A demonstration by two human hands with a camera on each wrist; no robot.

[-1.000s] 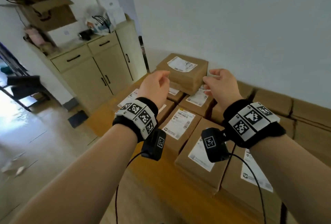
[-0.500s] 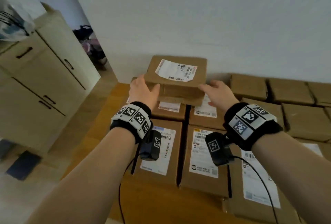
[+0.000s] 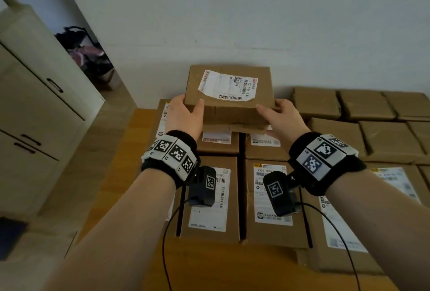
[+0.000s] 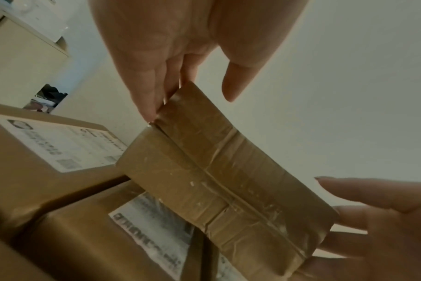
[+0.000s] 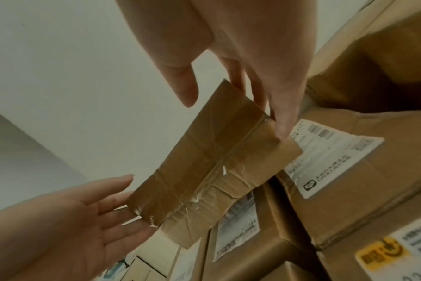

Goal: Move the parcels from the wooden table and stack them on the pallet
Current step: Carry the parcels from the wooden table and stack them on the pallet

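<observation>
A brown cardboard parcel [image 3: 228, 95] with a white shipping label sits on top of the rows of parcels [image 3: 209, 197] on the wooden table [image 3: 137, 151]. My left hand [image 3: 189, 104] presses its left end with straight fingers, the thumb at the near top edge. My right hand [image 3: 272, 107] presses the right end the same way. In the left wrist view the left hand [image 4: 168, 57] lies flat along the taped parcel [image 4: 216, 180]. From the right wrist, the right hand [image 5: 252, 57] lies flat on the parcel [image 5: 212, 161], thumb free. I cannot tell whether it is lifted clear.
Several labelled parcels cover the table in front of me. Unlabelled brown boxes [image 3: 384, 137] fill the right side up to the white wall. A cream cabinet [image 3: 35, 104] stands at the left, with floor between it and the table. The pallet is not in view.
My hands went from mid-air to the two ends of the top parcel. The view swung right and closer to the table, and the parcel's near edge now sits a little higher.
</observation>
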